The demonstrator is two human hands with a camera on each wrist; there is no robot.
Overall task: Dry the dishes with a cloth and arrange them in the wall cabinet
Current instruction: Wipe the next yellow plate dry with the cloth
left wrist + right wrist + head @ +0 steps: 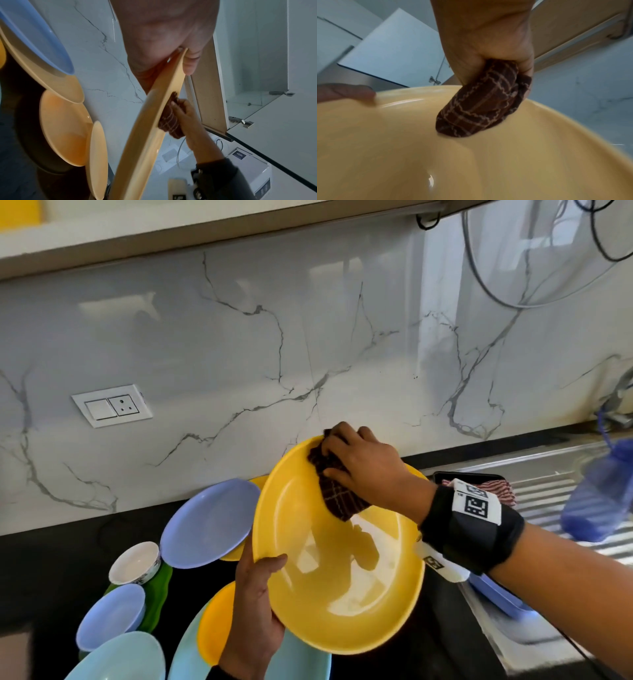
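Drying yellow plate [329, 577], frame centre: left hand [255, 607] gripping lower rim, right hand [363, 470] clutching brown cloth [337, 496]; best wiped in overlapping circles.

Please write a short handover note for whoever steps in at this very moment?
Left hand grips the near-left rim of the yellow plate, holding it tilted above the counter.
Right hand holds the brown checked cloth, pressing it on the plate's far inner side.
Done: wiping is under way; whether any dish is stored cannot be told.
Left: finish this plate, dry the blue plate, the white bowl and the rest on the counter, then shelve them in the wall cabinet.
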